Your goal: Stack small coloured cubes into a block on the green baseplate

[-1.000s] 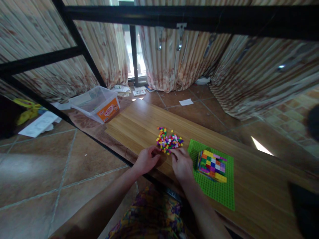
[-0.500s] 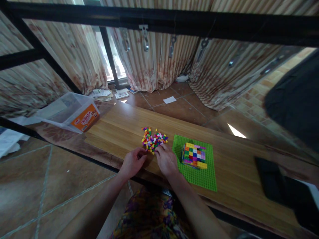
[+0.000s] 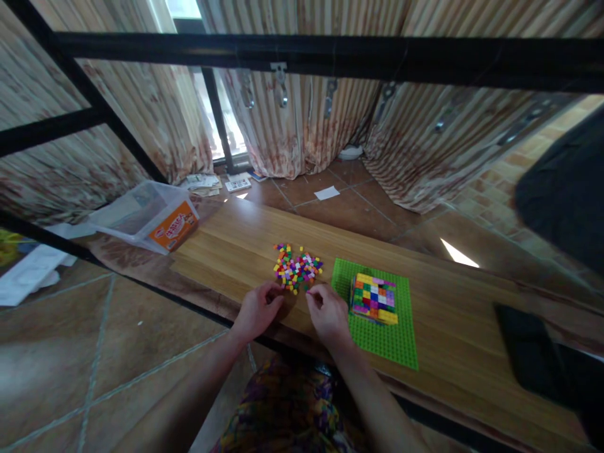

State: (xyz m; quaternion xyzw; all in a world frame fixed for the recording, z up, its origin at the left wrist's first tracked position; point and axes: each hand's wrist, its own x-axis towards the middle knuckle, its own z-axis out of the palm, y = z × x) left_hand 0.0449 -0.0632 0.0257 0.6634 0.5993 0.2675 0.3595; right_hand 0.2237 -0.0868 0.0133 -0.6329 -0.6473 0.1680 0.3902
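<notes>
Small building bricks [image 3: 297, 267] in many colours lie in a loose pile on the wooden table. At the pile's near left edge rests my left hand [image 3: 258, 310], loosely curled, thumb and forefinger apart and no brick visible between them. My right hand [image 3: 329, 314] is between the pile and the green baseplate [image 3: 382, 349], thumb and forefinger pinched together. A speck of purple shows at those fingertips, seemingly a small brick. On the baseplate stands a multicoloured brick block [image 3: 374, 299], its top rows uneven, with yellow bricks along the near right edge.
A clear plastic box [image 3: 141, 217] with an orange label is at the table's left end. Dark flat objects [image 3: 531, 352] lie at the right end. A black metal bar [image 3: 302, 53] crosses above the far side, with curtains [image 3: 278, 132] behind it.
My right hand has drawn back from the pile, nearer to me, with its fingertips now pinched. My left hand stays by the pile. The whole view has shifted slightly.
</notes>
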